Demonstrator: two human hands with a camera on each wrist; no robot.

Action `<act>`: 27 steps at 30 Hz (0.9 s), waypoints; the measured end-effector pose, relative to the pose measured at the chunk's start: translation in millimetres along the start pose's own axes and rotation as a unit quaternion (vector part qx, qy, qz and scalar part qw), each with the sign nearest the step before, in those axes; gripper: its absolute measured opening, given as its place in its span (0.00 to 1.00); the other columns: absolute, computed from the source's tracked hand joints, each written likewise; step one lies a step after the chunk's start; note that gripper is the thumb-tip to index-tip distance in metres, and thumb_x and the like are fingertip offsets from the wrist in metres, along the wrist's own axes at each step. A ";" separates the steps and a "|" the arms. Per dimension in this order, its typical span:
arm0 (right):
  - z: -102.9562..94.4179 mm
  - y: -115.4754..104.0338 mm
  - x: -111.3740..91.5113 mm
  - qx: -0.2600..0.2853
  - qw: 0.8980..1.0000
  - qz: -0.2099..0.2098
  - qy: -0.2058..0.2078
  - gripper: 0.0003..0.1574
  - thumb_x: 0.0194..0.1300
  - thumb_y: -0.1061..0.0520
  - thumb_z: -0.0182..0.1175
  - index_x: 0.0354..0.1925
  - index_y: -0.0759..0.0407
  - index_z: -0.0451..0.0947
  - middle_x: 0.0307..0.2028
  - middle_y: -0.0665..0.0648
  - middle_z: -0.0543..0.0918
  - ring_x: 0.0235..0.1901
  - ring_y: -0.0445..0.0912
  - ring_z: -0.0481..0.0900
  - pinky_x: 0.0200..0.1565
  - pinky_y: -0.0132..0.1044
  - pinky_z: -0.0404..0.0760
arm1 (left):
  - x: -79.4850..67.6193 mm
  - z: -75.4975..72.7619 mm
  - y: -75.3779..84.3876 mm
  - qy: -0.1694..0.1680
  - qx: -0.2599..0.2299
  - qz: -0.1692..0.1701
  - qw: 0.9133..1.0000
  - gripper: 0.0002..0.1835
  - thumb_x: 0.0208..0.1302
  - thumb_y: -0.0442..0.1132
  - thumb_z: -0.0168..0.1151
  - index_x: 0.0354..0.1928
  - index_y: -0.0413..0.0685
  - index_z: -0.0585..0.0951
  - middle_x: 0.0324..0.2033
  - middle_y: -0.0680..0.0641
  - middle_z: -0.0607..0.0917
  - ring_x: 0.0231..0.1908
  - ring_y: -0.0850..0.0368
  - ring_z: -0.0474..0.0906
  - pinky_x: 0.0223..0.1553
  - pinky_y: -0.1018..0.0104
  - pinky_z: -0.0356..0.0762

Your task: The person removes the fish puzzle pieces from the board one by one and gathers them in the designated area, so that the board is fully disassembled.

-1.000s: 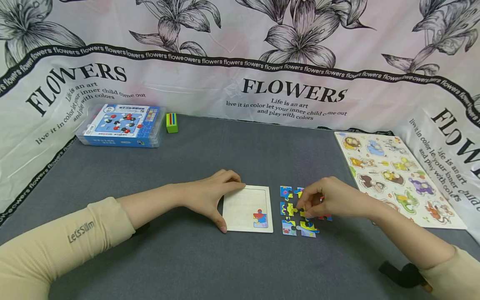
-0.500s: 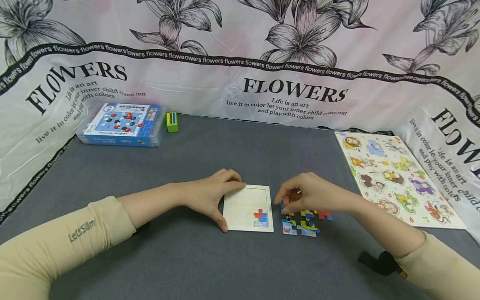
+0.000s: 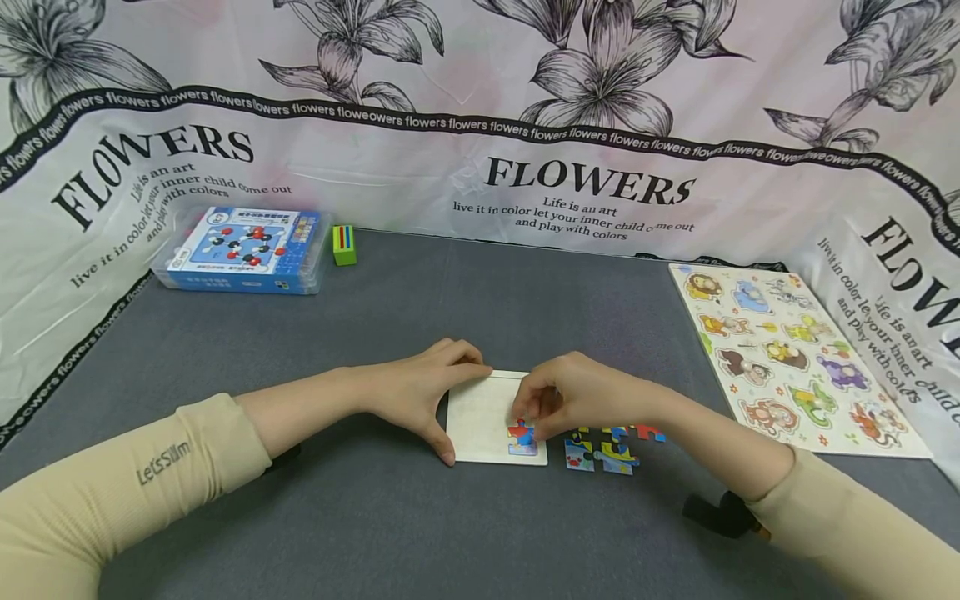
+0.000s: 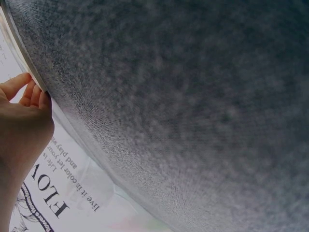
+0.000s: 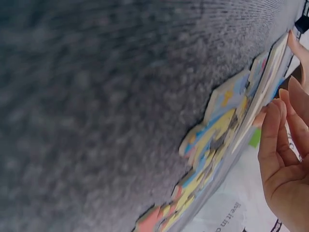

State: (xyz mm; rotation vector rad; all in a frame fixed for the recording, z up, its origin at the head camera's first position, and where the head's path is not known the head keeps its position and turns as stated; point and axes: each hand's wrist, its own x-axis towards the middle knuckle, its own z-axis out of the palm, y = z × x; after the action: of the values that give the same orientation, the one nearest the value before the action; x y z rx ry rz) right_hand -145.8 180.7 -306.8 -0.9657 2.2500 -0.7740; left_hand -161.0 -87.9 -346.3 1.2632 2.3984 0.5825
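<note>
A square pale wooden puzzle tray [image 3: 480, 417] lies in front of the person. The left hand [image 3: 427, 392] grips it from the left, thumb at the near corner and index finger along the far edge. One red and blue puzzle piece [image 3: 521, 442] sits in its near right corner. Over the tray's right side, the right hand [image 3: 581, 396] has thumb and fingertips together in a pinch on a puzzle piece, mostly hidden by the fingers. Several more puzzle pieces [image 3: 617, 460] lie just right of the tray, partly covered by this hand.
An animal picture board [image 3: 795, 354] lies at the right. At the back left stand a clear plastic box with a blue label [image 3: 243, 250] and a small green block [image 3: 343, 245]. A printed flower cloth [image 3: 570, 187] hangs behind the grey table [image 3: 375, 517].
My right hand has moved left from the loose puzzle pieces to over the right side of the tray. My left hand keeps its hold on the tray.
</note>
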 end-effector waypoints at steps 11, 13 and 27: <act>7.8 -0.3 7.3 -0.027 1.000 0.011 0.005 0.20 0.50 0.56 0.77 0.43 0.44 0.84 0.37 0.48 0.81 0.36 0.40 0.78 0.41 0.31 0.81 | -0.6 -0.3 0.5 0.003 -0.006 0.009 1.000 0.59 0.40 0.63 0.79 0.74 0.48 0.63 0.63 0.52 0.64 0.60 0.57 0.58 0.61 0.62 0.66; 8.2 -0.3 7.7 -0.030 1.000 0.007 0.006 0.20 0.50 0.55 0.77 0.43 0.45 0.83 0.37 0.48 0.80 0.36 0.41 0.78 0.40 0.30 0.81 | -0.4 -0.2 0.1 0.002 -0.005 0.008 1.000 0.59 0.40 0.63 0.79 0.74 0.48 0.62 0.63 0.52 0.64 0.60 0.58 0.58 0.61 0.62 0.66; 9.6 0.5 11.0 -0.053 0.999 0.004 -0.004 0.21 0.49 0.54 0.77 0.42 0.46 0.82 0.37 0.48 0.79 0.37 0.40 0.76 0.42 0.30 0.80 | -0.5 0.6 -1.6 0.001 0.000 0.004 1.000 0.59 0.40 0.63 0.79 0.74 0.50 0.62 0.63 0.53 0.64 0.60 0.58 0.59 0.61 0.63 0.67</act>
State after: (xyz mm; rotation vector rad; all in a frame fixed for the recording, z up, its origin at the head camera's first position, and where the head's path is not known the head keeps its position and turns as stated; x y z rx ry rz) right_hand -145.8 169.8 -316.6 -1.0065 2.3057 -0.6528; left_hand -161.6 -89.1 -347.6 1.2739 2.3955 0.5868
